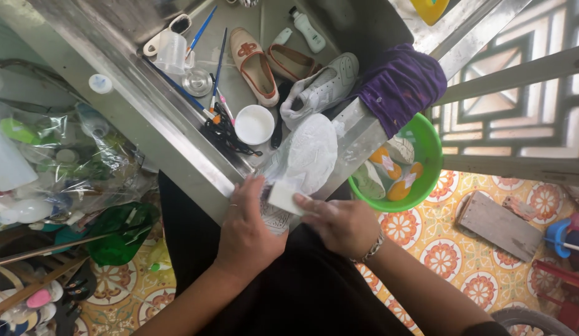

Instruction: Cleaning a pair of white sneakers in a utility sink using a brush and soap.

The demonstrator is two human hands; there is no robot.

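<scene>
Scrubbing a white shoe at the surface's edge.
My left hand grips the white shoe; my right hand pinches a white sponge against it.

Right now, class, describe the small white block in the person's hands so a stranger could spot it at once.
Find the steel sink. At its near corner, a white shoe lies sole-up. The white block sits at its heel, pinched between the left hand and right hand: plain, rectangular, flat-faced.
</scene>
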